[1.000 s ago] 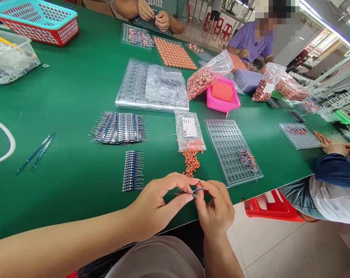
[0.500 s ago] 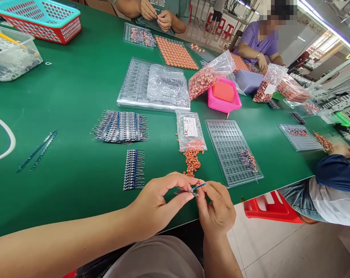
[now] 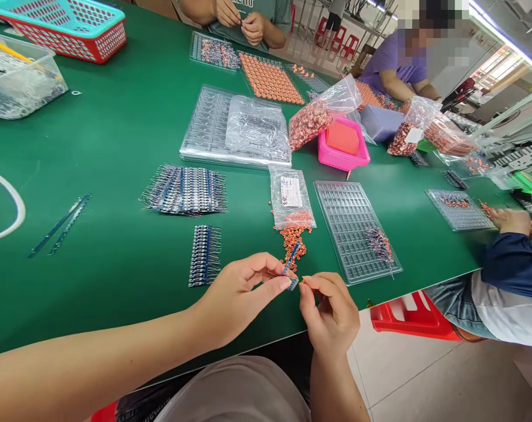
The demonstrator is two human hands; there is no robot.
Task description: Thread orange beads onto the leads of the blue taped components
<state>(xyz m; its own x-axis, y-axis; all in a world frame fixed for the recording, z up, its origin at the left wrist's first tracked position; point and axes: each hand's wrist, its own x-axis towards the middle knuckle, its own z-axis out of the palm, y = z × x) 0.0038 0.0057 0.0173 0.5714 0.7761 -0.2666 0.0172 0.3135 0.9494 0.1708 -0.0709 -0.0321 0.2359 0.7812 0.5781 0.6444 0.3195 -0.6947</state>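
Observation:
My left hand pinches a blue-edged strip of small wire-leaded parts, its blue tape end sticking up and away. Close beside it, my right hand has thumb and forefinger pressed together on a tiny orange piece, apparently a small ring; its exact shape is too small to make out. Beyond the fingertips, loose orange rings spill from a labelled plastic bag. Another strip of leaded parts lies left of my left hand, with a stack of such strips behind it.
On the right, a clear compartment tray holds a cluster of parts. Stacked clear trays, a pink basket and a bag of copper-coloured rings stand farther back. Co-workers sit across and at right.
My hands have drawn slightly apart. The blue tape end has swung from pointing right, near my right fingers, to pointing up and away. My right fingers now pinch the tiny orange piece.

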